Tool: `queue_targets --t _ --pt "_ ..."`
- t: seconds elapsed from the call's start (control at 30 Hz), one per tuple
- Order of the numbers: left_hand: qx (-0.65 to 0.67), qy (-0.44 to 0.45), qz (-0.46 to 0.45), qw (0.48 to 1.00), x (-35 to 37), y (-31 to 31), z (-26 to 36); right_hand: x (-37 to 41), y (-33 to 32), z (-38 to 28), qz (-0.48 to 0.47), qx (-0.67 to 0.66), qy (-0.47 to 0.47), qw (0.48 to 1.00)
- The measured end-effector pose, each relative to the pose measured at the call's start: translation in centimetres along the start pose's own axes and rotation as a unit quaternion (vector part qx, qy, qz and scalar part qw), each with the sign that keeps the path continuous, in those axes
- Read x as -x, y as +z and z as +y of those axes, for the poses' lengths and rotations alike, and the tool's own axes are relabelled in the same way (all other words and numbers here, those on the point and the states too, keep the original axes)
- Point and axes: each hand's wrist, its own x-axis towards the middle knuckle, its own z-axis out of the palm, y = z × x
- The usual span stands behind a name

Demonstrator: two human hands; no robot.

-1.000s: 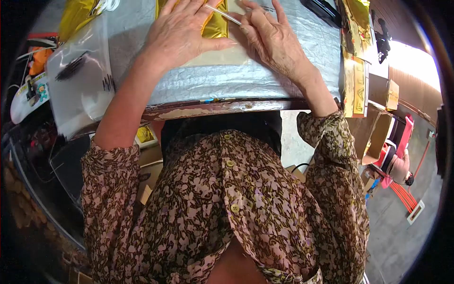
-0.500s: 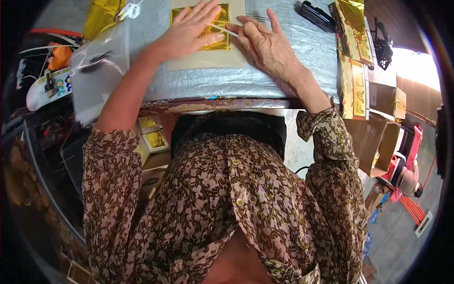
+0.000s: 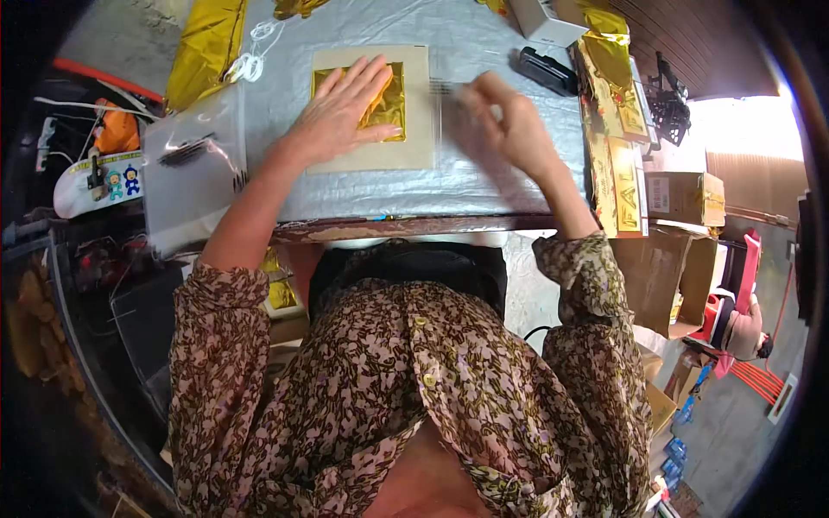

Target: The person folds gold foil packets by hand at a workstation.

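My left hand (image 3: pixel 332 116) lies flat with its fingers stretched out on a square of shiny gold foil (image 3: pixel 395 104). The foil rests on a larger beige sheet (image 3: pixel 416 155), and my palm and fingers cover much of its left half. To the right of the sheet, above the silvery table cover (image 3: pixel 371 197), is my right hand (image 3: pixel 509 121). Motion smears its fingers, which look bent; whether they hold something does not show.
White cord (image 3: pixel 250 65) and gold sheeting (image 3: pixel 205 52) lie at the left. A clear plastic bag (image 3: pixel 194 203) overhangs the left side. A black object (image 3: pixel 548 71) and a white box (image 3: pixel 548 19) sit at the right. Cardboard boxes (image 3: pixel 652 268) and another person (image 3: pixel 744 324) are farther right.
My right hand has left the foil's right edge and moved right. The thin white strip seen between my hands no longer shows. My left hand stays on the foil; the view has shifted.
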Motion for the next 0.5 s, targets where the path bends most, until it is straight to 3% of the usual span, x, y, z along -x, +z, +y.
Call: queue_targets --t 0.03,0.1,0.13,0.17,0.27,0.33,0.5 --pt "-0.002 0.002 0.004 1.0 0.1 0.0 0.1 -0.5 -0.6 0.5 0.078 -0.107 -0.049 0.99" --pt "0.002 0.001 0.013 1.0 0.3 0.0 0.3 -0.6 -1.9 1.3 0.076 -0.344 0.071 0.933" --pt "0.003 -0.002 0.021 1.0 0.2 -0.1 0.3 -0.9 -2.2 1.4 0.065 -0.395 0.106 0.91" --pt "0.006 0.001 0.022 1.0 -0.1 -0.1 0.3 -1.0 -2.1 1.4 0.068 -0.392 0.108 0.911" --pt "0.054 -0.038 0.037 0.997 0.1 -0.1 0.4 -1.6 -0.7 1.0 0.015 -0.508 0.187 0.841" --pt "0.121 -0.026 0.062 0.99 0.2 0.3 -0.2 -1.8 -0.1 1.0 -0.009 -0.532 0.172 0.829" --pt "0.079 -0.018 0.084 0.993 0.2 0.8 0.0 -2.2 1.2 0.4 -0.001 -0.532 0.187 0.826"
